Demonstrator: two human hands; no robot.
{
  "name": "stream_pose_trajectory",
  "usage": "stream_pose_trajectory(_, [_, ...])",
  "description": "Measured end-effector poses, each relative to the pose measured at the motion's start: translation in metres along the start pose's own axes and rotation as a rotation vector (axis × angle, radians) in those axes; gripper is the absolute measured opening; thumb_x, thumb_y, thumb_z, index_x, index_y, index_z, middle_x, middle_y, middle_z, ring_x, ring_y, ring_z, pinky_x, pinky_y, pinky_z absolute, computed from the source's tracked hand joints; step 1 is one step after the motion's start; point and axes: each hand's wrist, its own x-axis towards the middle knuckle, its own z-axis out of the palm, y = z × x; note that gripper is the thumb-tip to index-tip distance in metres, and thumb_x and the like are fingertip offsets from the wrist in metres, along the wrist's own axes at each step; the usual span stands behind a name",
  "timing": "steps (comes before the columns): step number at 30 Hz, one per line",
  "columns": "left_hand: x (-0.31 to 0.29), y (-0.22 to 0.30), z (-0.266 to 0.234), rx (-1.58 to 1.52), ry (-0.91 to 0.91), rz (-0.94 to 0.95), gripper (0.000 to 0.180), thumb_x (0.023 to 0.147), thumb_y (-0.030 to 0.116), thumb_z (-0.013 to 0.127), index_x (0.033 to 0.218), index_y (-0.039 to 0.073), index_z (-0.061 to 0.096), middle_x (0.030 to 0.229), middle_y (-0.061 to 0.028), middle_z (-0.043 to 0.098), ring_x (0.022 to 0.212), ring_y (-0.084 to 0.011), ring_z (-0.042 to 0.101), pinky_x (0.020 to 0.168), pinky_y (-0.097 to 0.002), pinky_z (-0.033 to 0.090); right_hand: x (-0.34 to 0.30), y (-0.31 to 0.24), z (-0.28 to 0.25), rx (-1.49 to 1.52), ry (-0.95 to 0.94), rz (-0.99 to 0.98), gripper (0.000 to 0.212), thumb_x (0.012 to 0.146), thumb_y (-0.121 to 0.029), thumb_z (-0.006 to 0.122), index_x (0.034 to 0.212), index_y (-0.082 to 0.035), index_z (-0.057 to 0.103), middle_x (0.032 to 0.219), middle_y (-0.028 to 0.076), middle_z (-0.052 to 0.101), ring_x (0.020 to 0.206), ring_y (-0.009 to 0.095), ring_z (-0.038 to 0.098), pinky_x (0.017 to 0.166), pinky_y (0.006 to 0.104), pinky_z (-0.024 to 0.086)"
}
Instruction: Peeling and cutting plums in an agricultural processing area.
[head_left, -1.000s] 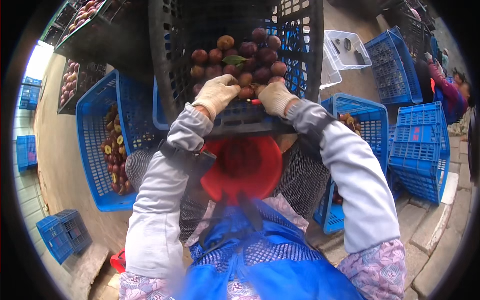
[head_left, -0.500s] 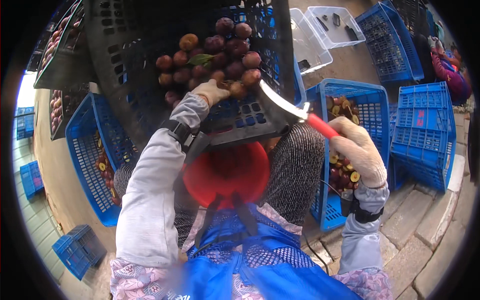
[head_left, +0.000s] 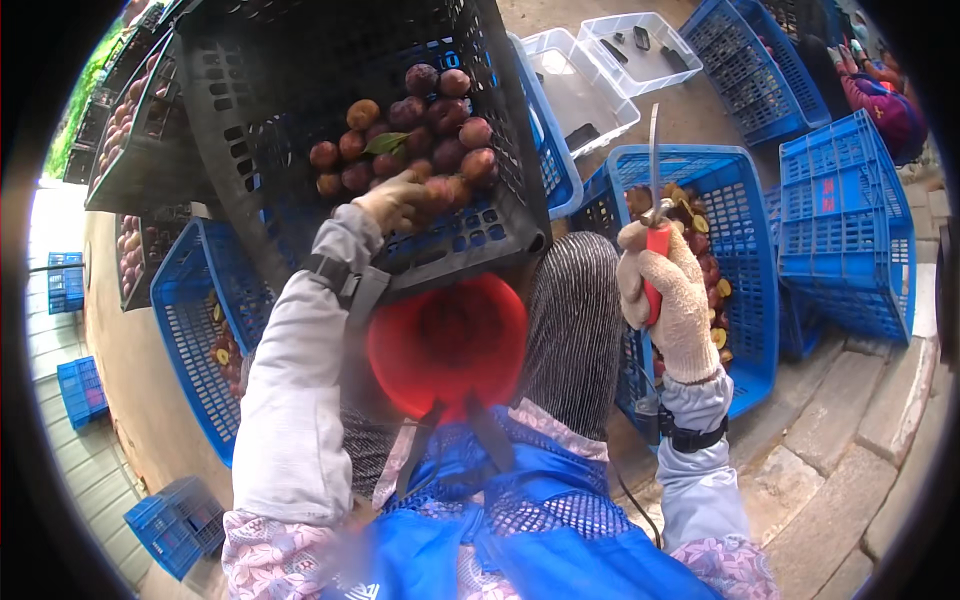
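Note:
A black plastic crate (head_left: 490,245) is tilted in front of me, with plums (head_left: 405,135) gathered in it and a green leaf (head_left: 385,143) on top. My gloved left hand (head_left: 393,203) reaches over its near edge, its bent fingers against the lowest plums; blur hides whether it grips one. At the right, my gloved right hand (head_left: 675,290) is closed around the red handle of a curved-bladed knife (head_left: 655,160). The blade points up and away, above a blue crate (head_left: 745,165) of cut plums (head_left: 695,215) showing yellow flesh.
Below the black crate, between my knees, sits a red bucket (head_left: 445,345). Another blue crate (head_left: 185,375) with cut plums stands at my left. Clear plastic boxes (head_left: 625,85), an upright blue crate (head_left: 845,225) and a person (head_left: 890,115) are farther right. Plum-filled crates (head_left: 130,145) stack at far left.
The knife has swung from the black crate's edge to upright, and my right hand has come nearer to me. My left hand has shifted slightly left and down among the plums.

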Motion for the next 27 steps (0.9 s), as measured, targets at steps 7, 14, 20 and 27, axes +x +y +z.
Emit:
stream_pose_trajectory(7, [-0.129,0.037,0.076,-0.467,-0.531,0.506,0.064,0.077,0.021,0.063,0.133,0.011,0.034,0.121,-0.0159,0.047,0.103,-0.0325,0.053,0.084,-0.0439,0.046,0.003,0.015,0.023,0.027,-0.270,0.050,0.024,0.087,-0.019,0.052,0.108,-0.008,0.048,0.076,0.001,0.053,0.050,0.005,0.046,0.042,0.0183,0.037])
stream_pose_trajectory(14, [-0.184,-0.017,0.109,-0.768,-0.474,0.613,0.053,0.083,0.035,0.059,0.125,0.008,0.042,0.109,-0.0202,0.054,0.079,-0.0300,0.057,0.065,-0.0352,0.046,-0.027,0.019,0.076,-0.270,-0.281,0.023,0.018,0.092,-0.019,0.047,0.106,-0.009,0.045,0.074,-0.002,0.047,0.053,0.002,0.038,0.046,0.0163,0.033])
stream_pose_trajectory(20, [-0.211,-0.040,0.128,-0.829,-0.314,0.665,0.054,0.083,0.039,0.059,0.123,0.006,0.043,0.108,-0.0159,0.055,0.076,-0.0277,0.057,0.063,-0.0357,0.044,-0.052,0.041,0.095,-0.050,-0.288,0.064,0.018,0.096,-0.024,0.044,0.104,-0.010,0.052,0.067,-0.002,0.051,0.048,0.001,0.042,0.039,0.0168,0.034])
stream_pose_trajectory(27, [-0.221,-0.054,0.141,-0.714,-0.203,0.715,0.051,0.086,0.036,0.054,0.124,0.004,0.041,0.103,-0.0123,0.056,0.080,-0.0222,0.056,0.065,-0.0323,0.043,-0.063,0.058,0.114,-0.337,-0.263,-0.168,0.015,0.094,-0.018,0.047,0.092,-0.004,0.052,0.063,0.003,0.052,0.053,0.010,0.049,0.047,0.0267,0.038])
